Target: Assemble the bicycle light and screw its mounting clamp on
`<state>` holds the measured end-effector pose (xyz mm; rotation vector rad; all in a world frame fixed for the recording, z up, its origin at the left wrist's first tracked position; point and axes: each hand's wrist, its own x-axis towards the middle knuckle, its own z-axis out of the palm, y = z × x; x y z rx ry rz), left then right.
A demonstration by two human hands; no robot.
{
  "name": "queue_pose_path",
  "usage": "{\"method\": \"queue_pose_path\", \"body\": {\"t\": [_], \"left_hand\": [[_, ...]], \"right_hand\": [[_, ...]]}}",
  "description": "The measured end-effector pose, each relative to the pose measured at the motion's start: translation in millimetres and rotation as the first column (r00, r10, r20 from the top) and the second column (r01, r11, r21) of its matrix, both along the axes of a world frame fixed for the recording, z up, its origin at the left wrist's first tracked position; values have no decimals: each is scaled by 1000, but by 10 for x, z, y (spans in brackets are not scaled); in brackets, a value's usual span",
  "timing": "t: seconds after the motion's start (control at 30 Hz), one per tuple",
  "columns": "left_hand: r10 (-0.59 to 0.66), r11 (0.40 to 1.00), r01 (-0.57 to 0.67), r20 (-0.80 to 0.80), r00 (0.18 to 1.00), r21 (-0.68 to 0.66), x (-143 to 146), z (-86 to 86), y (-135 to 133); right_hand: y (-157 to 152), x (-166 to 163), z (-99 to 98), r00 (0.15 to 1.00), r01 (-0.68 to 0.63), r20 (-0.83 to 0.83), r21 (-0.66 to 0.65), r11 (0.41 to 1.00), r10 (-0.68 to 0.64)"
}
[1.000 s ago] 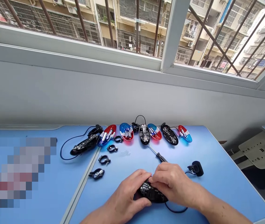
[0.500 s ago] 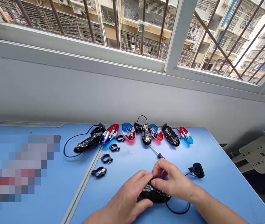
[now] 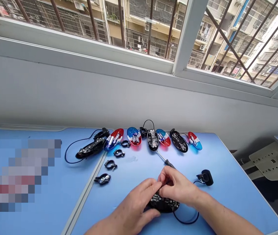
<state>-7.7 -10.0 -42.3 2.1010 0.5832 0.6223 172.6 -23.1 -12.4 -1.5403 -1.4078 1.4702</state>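
Observation:
A black oval housing with an open circuit board [image 3: 164, 203] lies on the table in front of me. My left hand [image 3: 135, 204] grips its left side, thumb at the near edge and fingers along the far edge. Over the upper part of the board, my right hand [image 3: 174, 184] is closed in a pinch; what its fingertips hold is hidden. A black cable [image 3: 188, 223] runs from the housing, behind my right forearm, towards a black clamp-like switch [image 3: 205, 178] on the right. Just beyond my right hand lies a screwdriver [image 3: 169, 163].
Along the back sit red-and-blue oval covers [image 3: 134, 136] with batteries in them and more black housings [image 3: 179, 141]. Several black ring clamps [image 3: 110, 164] lie left of centre, near the table seam [image 3: 85, 195]. A blurred patch [image 3: 23, 178] covers the left side.
My right hand has shifted slightly left, its fingertips drawn closer together over the board. My left hand stays on the housing. The view has tilted slightly.

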Motion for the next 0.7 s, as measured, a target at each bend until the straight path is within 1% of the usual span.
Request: {"method": "queue_pose_path", "body": {"t": [0.13, 0.4, 0.53, 0.63, 0.7], "left_hand": [[-3, 1000, 3, 10, 1000, 12, -6, -28, 0], [23, 999, -24, 29, 999, 28, -12, -12, 9], [31, 999, -32, 15, 999, 43, -20, -25, 23], [34, 997, -36, 23, 999, 72, -31, -50, 27], [29, 997, -30, 17, 999, 71, -34, -55, 27]], "right_hand": [[0, -11, 19, 1000, 4, -14, -17, 1000, -4], [6, 32, 17, 992, -45, -121, -32, 998, 41], [72, 141, 23, 975, -122, -192, -34, 992, 114], [136, 250, 40, 952, -209, -246, -75, 975, 185], [164, 308, 43, 944, -246, -247, -90, 965, 218]]}}
